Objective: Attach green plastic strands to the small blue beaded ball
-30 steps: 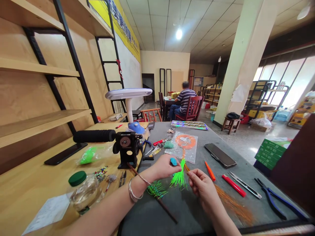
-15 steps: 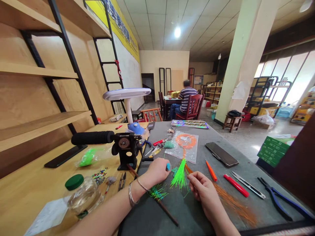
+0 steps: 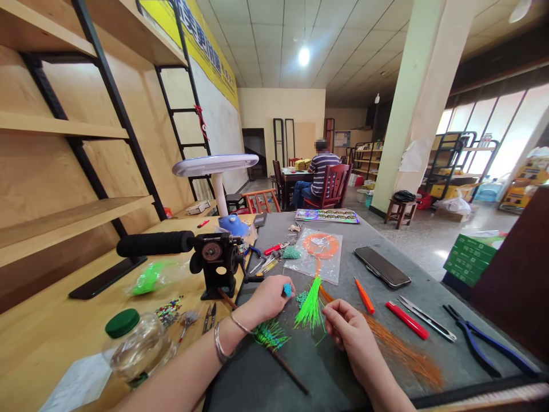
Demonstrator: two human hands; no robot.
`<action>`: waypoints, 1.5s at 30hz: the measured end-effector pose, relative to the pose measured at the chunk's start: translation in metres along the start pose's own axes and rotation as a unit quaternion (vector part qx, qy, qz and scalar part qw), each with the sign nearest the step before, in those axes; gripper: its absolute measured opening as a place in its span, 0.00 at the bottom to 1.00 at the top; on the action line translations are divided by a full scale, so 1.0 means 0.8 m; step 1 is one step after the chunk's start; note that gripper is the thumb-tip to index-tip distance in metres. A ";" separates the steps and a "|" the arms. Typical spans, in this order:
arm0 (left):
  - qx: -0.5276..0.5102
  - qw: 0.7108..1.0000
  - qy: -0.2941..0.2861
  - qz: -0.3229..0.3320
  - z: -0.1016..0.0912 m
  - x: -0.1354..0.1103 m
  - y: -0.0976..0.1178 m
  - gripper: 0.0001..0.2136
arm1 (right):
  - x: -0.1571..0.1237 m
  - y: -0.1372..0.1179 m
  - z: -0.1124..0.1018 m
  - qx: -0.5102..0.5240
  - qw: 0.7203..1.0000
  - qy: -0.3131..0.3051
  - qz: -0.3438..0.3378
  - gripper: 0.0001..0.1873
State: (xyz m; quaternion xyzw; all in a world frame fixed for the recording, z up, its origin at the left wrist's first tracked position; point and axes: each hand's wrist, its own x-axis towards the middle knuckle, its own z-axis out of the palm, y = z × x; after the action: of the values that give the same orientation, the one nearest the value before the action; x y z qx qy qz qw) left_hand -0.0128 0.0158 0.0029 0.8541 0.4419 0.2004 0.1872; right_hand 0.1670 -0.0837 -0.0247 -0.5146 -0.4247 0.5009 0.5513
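My left hand [image 3: 274,297] is closed, its fingers curled round a small blue piece [image 3: 287,289] that shows at the thumb side. My right hand [image 3: 349,329] is held in a pinch; what lies between its fingertips is too thin to make out. Between the two hands lies a fan of bright green strands [image 3: 309,309], with a few loose ends reaching toward my right fingertips. Small teal beads [image 3: 302,298] lie beside the strands. Under my left wrist, a brown stick [image 3: 289,371] carries a row of green strands with blue knots or beads [image 3: 271,333].
A black hand-cranked winder [image 3: 218,260] and a lidded jar [image 3: 139,349] stand on the left. To the right lie a phone [image 3: 381,266], orange fibres [image 3: 398,343], a red-handled tool [image 3: 406,320], tweezers [image 3: 429,320] and pliers [image 3: 484,340]. A plastic bag with an orange coil [image 3: 321,247] lies ahead.
The whole view has shifted slightly, so things appear a little further left. Both hands keep nearly the same pose; the blue piece shows a bit more in my left hand.
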 end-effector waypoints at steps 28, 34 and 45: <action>-0.492 0.852 -0.127 -0.129 0.006 -0.004 -0.006 0.21 | 0.015 -0.001 0.025 -0.073 0.997 -0.003 -0.011 0.13; -0.544 0.815 -0.132 -0.151 0.011 0.001 -0.011 0.22 | 0.031 -0.003 0.045 -0.090 0.996 -0.001 0.002 0.12; -0.562 0.802 -0.141 -0.147 0.011 0.002 -0.013 0.21 | 0.040 0.003 0.051 -0.086 0.996 0.009 -0.006 0.10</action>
State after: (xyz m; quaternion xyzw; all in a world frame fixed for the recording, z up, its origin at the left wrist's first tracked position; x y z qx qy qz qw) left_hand -0.0148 0.0215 -0.0098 0.5430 0.3407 0.2612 0.7217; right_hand 0.1313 -0.0464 -0.0244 -0.5626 -0.4641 0.4543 0.5116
